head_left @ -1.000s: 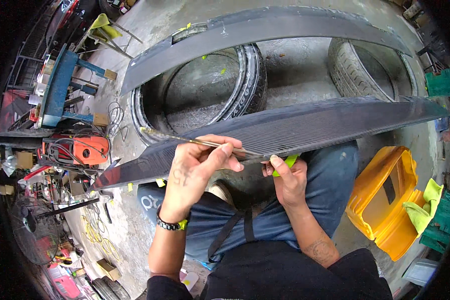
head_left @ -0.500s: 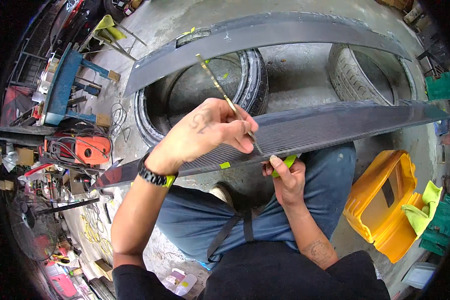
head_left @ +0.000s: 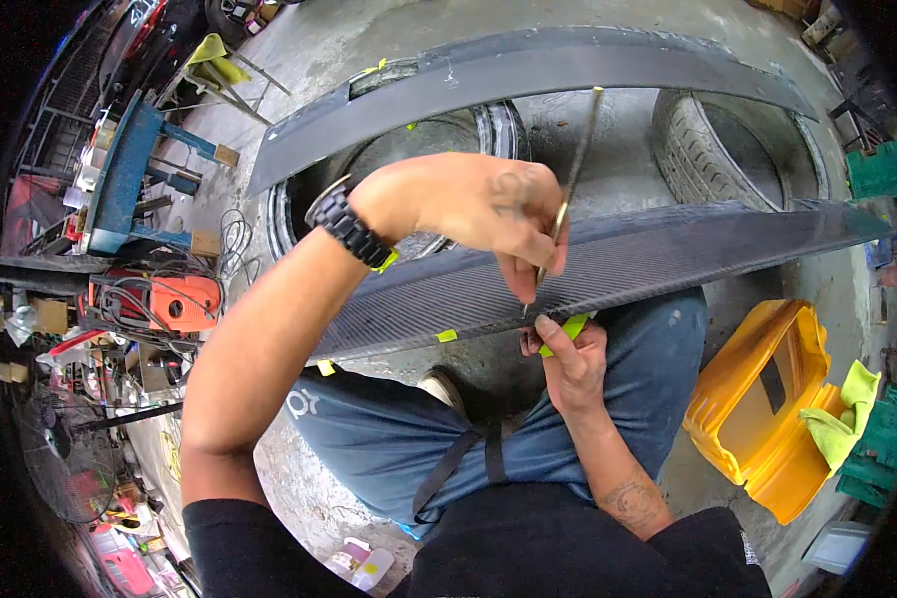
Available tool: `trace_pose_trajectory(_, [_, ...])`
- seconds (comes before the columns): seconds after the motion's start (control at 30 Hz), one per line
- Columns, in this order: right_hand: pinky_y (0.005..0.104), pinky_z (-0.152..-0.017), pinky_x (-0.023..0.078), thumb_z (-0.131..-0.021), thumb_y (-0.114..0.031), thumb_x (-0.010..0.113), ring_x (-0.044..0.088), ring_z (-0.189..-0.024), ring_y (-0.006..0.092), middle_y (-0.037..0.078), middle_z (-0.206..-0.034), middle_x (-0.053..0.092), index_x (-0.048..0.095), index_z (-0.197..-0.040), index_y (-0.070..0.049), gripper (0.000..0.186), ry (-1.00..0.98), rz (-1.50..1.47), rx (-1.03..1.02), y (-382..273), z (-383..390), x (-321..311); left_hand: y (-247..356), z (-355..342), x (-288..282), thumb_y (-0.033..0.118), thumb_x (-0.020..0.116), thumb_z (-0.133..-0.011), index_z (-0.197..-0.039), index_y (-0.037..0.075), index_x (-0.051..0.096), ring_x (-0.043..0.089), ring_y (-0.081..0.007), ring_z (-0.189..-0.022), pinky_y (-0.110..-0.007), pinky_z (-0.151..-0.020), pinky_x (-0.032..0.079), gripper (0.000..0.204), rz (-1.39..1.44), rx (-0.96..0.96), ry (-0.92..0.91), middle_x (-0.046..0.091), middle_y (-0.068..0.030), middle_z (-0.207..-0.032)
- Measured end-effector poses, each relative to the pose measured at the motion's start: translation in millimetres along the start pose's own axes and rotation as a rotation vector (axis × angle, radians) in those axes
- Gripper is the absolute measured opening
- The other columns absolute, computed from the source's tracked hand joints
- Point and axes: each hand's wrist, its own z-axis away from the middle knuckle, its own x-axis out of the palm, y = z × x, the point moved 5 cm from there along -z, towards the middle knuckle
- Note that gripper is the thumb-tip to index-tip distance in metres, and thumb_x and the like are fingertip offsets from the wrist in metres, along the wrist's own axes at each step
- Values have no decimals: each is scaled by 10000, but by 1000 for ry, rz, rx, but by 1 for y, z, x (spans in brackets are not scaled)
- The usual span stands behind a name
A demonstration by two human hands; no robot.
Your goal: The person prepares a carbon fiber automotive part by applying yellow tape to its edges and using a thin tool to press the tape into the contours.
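Note:
A long dark carbon-fibre panel with a fine woven stripe lies across my lap. My left hand, with a black watch on its wrist, reaches over the panel. Its fingers pinch a slender paintbrush, whose long handle points up and whose tip is down at the panel's near edge. Just beyond that tip, my right hand is closed on a yellow-green piece of tape, with the thumb up by the edge. A small bit of yellow-green tape sticks to the same edge further left.
A second long dark panel rests across two tyres. To the right are an open yellow case and a green cloth. An orange machine with coiled cables and a blue stand are at left.
My left hand has moved right along the panel, and the paintbrush has swung from leaning left to leaning right. My right hand has hardly moved.

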Motion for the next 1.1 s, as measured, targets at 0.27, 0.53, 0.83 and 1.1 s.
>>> trace_pose_trajectory(0.27, [320,-692,523,-917,-33,685,640,-732,163,97,-871,691,683,-949,35,75,-5,-73,14,1,-1,4,37,-9,15,168,630,-905,-945,-27,652,736,-237,-798,-331,-715,552,199,-391,37,-79,692,-149,-847])
trace_pose_trajectory(0.53, [322,-772,541,-927,-111,720,660,-837,155,96,-943,698,675,-1001,19,156,-136,-119,-89,9,0,-5,64,3,43,141,708,-815,-932,0,664,683,-353,-743,-416,-671,546,189,-670,46,-87,679,-174,-772])
trace_pose_trajectory(0.83, [317,-823,558,-918,-154,716,666,-931,133,70,-1050,692,664,-1039,-1,201,-39,200,-154,32,0,-30,63,42,101,97,567,-876,-928,-38,642,697,-290,-807,-371,-712,558,163,-909,451,276,644,-164,-854])
trace_pose_trajectory(1.1, [277,-742,528,-912,-92,702,662,-847,114,37,-960,707,699,-990,-19,107,55,68,135,4,2,0,44,60,136,176,542,-842,-1052,-142,649,640,-316,-994,-352,-928,527,396,-1395,333,373,614,-271,-1121])
